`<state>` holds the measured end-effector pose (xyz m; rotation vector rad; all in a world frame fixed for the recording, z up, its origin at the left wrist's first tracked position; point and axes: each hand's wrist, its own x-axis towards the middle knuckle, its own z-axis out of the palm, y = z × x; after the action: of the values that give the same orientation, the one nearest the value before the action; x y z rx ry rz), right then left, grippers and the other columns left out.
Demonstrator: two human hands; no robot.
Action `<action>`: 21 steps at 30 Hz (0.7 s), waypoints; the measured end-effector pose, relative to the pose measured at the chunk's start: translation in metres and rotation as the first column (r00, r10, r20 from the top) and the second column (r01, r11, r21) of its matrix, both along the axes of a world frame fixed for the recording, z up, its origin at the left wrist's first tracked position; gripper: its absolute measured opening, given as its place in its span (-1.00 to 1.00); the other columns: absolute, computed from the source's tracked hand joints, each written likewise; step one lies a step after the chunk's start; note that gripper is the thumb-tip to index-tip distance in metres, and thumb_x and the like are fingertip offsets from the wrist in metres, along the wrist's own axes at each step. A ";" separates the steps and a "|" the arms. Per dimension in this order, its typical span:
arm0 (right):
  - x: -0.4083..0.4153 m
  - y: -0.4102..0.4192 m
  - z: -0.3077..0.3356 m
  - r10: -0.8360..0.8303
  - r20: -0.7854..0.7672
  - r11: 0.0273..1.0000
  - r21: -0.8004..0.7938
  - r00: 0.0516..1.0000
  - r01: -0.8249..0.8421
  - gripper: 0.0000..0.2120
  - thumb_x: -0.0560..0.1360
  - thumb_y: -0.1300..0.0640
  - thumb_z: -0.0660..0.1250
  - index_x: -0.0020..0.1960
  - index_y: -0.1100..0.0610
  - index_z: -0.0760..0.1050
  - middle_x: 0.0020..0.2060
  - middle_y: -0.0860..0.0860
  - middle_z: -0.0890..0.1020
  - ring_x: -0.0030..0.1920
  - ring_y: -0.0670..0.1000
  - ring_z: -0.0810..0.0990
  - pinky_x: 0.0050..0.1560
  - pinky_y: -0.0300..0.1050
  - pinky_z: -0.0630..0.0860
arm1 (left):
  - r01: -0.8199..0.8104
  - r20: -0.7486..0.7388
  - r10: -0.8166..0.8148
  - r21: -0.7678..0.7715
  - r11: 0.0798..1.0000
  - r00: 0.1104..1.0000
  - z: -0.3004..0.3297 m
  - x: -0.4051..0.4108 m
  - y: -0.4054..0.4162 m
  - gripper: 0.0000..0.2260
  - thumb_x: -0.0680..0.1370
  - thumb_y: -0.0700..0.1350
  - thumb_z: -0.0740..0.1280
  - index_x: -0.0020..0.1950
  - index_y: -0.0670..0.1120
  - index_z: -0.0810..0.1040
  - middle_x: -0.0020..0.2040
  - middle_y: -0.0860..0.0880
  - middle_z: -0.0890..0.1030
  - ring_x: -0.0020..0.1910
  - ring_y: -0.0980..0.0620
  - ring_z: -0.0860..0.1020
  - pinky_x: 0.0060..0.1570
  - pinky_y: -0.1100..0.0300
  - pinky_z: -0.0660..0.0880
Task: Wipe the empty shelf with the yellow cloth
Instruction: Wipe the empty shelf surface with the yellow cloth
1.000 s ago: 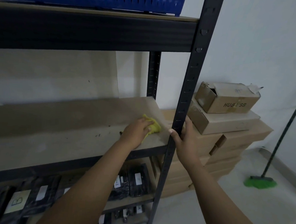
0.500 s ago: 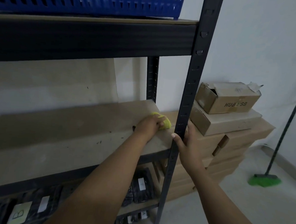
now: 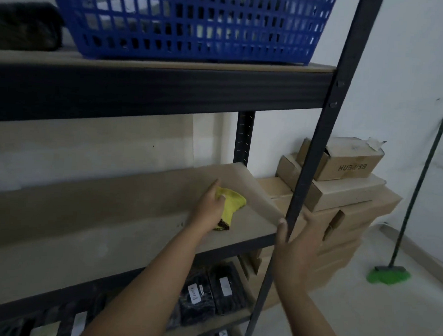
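Observation:
The empty shelf (image 3: pixel 89 227) is a bare brown board in a dark metal rack. My left hand (image 3: pixel 209 209) grips the yellow cloth (image 3: pixel 232 204) and presses it on the board near its right end; a dark patch shows at the cloth's lower edge. My right hand (image 3: pixel 297 245) is at the rack's front right upright (image 3: pixel 309 170), fingers spread and straight, thumb beside the post; I cannot tell if it touches the post.
A blue basket (image 3: pixel 192 22) and a dark bundle (image 3: pixel 25 26) sit on the shelf above. Labelled black packets (image 3: pixel 214 293) fill the shelf below. Stacked cardboard boxes (image 3: pixel 342 200) stand right of the rack. A green broom (image 3: pixel 402 221) leans on the wall.
My left hand has slid the cloth toward the back right part of the shelf. My right hand has loosened from the upright and its fingers have opened. The camera tilted upward.

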<state>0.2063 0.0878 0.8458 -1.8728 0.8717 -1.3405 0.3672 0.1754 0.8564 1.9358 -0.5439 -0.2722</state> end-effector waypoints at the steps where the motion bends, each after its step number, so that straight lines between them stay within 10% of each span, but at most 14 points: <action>1: 0.004 0.016 -0.002 0.004 -0.034 0.999 -0.043 0.999 -0.005 -0.66 0.48 0.20 0.32 0.23 0.19 0.35 0.10 0.04 0.42 0.04 -0.16 0.33 0.05 -0.48 0.25 | -0.005 -0.027 0.004 -0.047 0.999 1.000 0.003 0.004 0.012 -0.56 0.60 -0.11 0.13 0.48 0.05 0.19 0.48 -0.03 0.28 0.42 -0.04 0.29 0.38 0.07 0.26; 10: 0.094 0.060 0.016 0.254 -0.462 0.951 -0.040 0.850 -0.306 -0.67 0.54 0.10 0.21 0.25 0.22 0.39 0.17 0.18 0.46 0.16 0.18 0.44 0.15 0.00 0.42 | -0.023 0.463 -0.310 0.585 0.811 0.831 -0.019 0.022 0.121 -0.54 0.56 0.18 0.13 0.42 0.05 0.31 0.43 -0.05 0.35 0.44 -0.09 0.24 0.39 -0.04 0.21; 15: 0.132 0.056 0.005 0.190 -0.814 0.935 -0.020 0.549 -0.354 -0.53 0.57 -0.04 0.11 0.40 0.18 0.25 0.41 0.22 0.24 0.43 0.29 0.11 0.46 0.15 0.08 | -0.085 0.532 -0.308 0.590 0.803 0.789 -0.035 0.024 0.132 -0.58 0.56 0.20 0.04 0.35 0.07 0.36 0.37 0.03 0.37 0.39 -0.04 0.25 0.37 -0.05 0.15; 21: 0.124 0.044 0.011 0.280 -0.769 0.908 0.018 0.575 -0.418 -0.58 0.56 0.21 0.20 0.40 0.23 0.30 0.44 0.17 0.26 0.37 0.22 0.33 0.32 0.01 0.34 | -0.100 0.564 -0.282 0.552 0.828 0.776 -0.039 0.026 0.130 -0.60 0.54 0.19 0.04 0.33 0.10 0.34 0.36 0.04 0.38 0.38 -0.05 0.25 0.37 -0.05 0.12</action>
<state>0.3303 0.1318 0.8570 -2.6339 0.6986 -0.3267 0.3933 0.3051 0.8170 2.5889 -1.1063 0.2093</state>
